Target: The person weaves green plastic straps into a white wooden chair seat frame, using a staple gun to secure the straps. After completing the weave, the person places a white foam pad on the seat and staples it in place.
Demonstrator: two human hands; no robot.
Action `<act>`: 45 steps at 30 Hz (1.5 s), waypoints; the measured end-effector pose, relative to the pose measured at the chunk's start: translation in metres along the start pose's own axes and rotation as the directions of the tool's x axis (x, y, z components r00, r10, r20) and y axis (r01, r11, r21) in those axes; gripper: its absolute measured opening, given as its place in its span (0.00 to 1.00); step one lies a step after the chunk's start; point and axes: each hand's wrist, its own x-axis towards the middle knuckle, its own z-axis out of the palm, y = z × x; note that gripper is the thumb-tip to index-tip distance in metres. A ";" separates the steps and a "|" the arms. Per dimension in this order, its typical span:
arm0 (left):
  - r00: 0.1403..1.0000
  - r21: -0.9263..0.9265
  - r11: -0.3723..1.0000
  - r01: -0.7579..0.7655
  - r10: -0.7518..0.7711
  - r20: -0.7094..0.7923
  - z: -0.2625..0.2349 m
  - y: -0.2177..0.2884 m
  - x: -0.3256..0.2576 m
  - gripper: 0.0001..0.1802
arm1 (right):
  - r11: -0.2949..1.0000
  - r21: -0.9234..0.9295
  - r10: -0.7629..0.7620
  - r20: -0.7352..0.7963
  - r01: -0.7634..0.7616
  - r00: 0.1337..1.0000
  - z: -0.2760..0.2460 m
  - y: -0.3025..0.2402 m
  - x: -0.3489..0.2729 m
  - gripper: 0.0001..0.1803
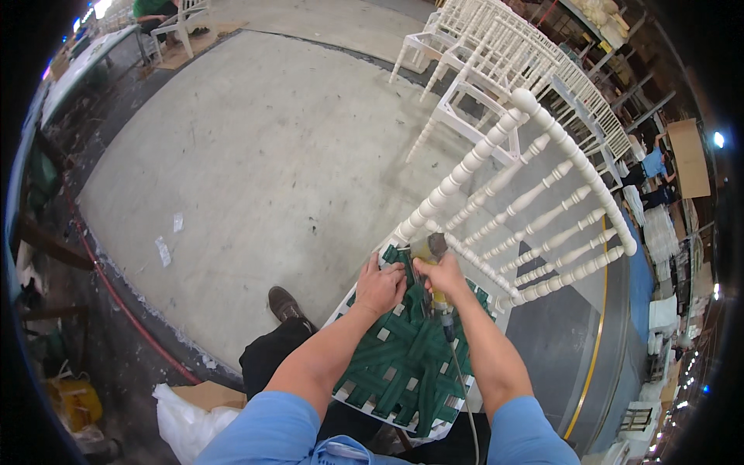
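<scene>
Right fingers (422,267) gripping tool (437,245), left fingers (393,273) on green webbing (403,349), grip unclear, paper slips (162,252) unreadable

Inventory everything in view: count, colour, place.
Nearest chair: one, white, centre
Webbing: strips, green, chair's seat
Tool: one, yellow-grey, above webbing
Slim line: one, pale, from tool
Other chairs: several, white, upper right
Co-workers: at least two, green and blue tops, upper left and right
Cardboard: several, brown, edges
Plastic sheeting: one, white, lower left
Other clutter: uncountable, mixed, edges
Shoe: one, brown, left of chair
Hands: two, bare; left hand on webbing, right hand gripping tool
</scene>
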 end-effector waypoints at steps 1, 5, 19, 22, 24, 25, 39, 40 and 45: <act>0.997 -0.018 0.999 -0.030 0.029 -0.072 -0.001 0.000 0.001 0.11 | 1.000 0.002 0.015 0.009 -0.015 1.000 -0.001 0.000 0.001 0.18; 0.992 -0.011 0.998 -0.068 0.066 -0.109 -0.001 -0.003 0.007 0.11 | 0.998 -0.054 0.007 -0.093 -0.012 0.996 -0.005 -0.003 0.004 0.18; 0.977 -0.064 0.984 -0.167 0.157 -0.147 -0.038 0.005 0.031 0.09 | 0.999 -0.023 0.019 -0.269 -0.026 0.963 -0.106 0.012 -0.239 0.26; 0.989 -0.100 0.986 -0.132 0.123 -0.087 -0.057 0.012 0.037 0.11 | 0.968 0.094 0.249 -0.464 -0.232 0.850 -0.128 0.050 -0.351 0.25; 0.995 -0.145 0.984 -0.100 0.097 -0.028 -0.069 0.018 0.038 0.11 | 0.901 0.318 0.430 -0.561 -0.295 0.708 -0.130 0.084 -0.423 0.23; 0.998 -0.156 0.986 -0.053 0.059 0.034 -0.076 0.022 0.039 0.12 | 0.876 0.405 0.466 -0.574 -0.261 0.673 -0.130 0.104 -0.457 0.20; 0.893 -0.538 0.744 0.396 -0.174 0.416 -0.124 0.108 -0.187 0.16 | 0.509 0.840 0.733 -0.536 0.186 0.419 -0.143 0.340 -0.631 0.22; 0.775 -0.466 0.700 0.542 -0.201 0.600 -0.123 0.112 -0.202 0.18 | 0.471 0.860 0.778 -0.509 0.194 0.368 -0.148 0.353 -0.629 0.21; 0.319 -0.220 0.629 0.745 -0.046 0.947 -0.123 0.126 -0.252 0.28 | 0.388 0.887 0.848 -0.451 0.252 0.280 -0.158 0.400 -0.630 0.22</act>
